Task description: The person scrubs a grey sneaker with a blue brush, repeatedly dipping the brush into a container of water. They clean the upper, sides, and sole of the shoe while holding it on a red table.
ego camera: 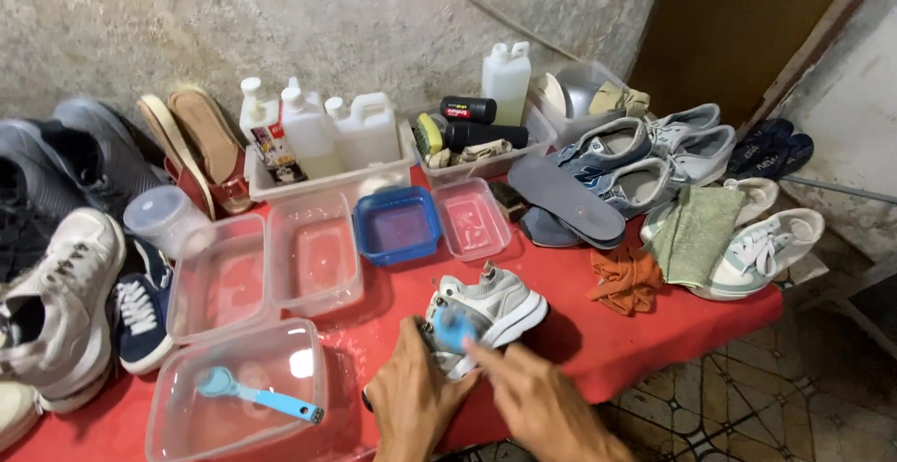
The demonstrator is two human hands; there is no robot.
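The grey-and-white sneaker (491, 311) is steadied on the red table cover (654, 331) by the left hand (411, 397), whose fingers are curled around the heel end, while a small blue brush (455, 328) is pinched in the fingertips of the right hand (533, 397) and pressed against the shoe's side near the heel. For a clean result, the shoe is best kept firmly braced under the left hand, and the brush is best worked in short strokes with light pressure, so that the mesh upper is not roughened. Just left of the left hand, a clear plastic tub (177, 415) holds a blue-handled scoop or brush (257, 395); whether liquid is in it cannot be told. Beyond the hands, two further clear tubs (266, 270) appear empty, a blue tray (398, 225) seems to hold a shallow layer of liquid, and a small pink-tinted tray (471, 218) sits beside it. Farther back, one bin (327, 182) holds white bottles (318, 130), and another bin (481, 158) contains dark tubes and a sponge.
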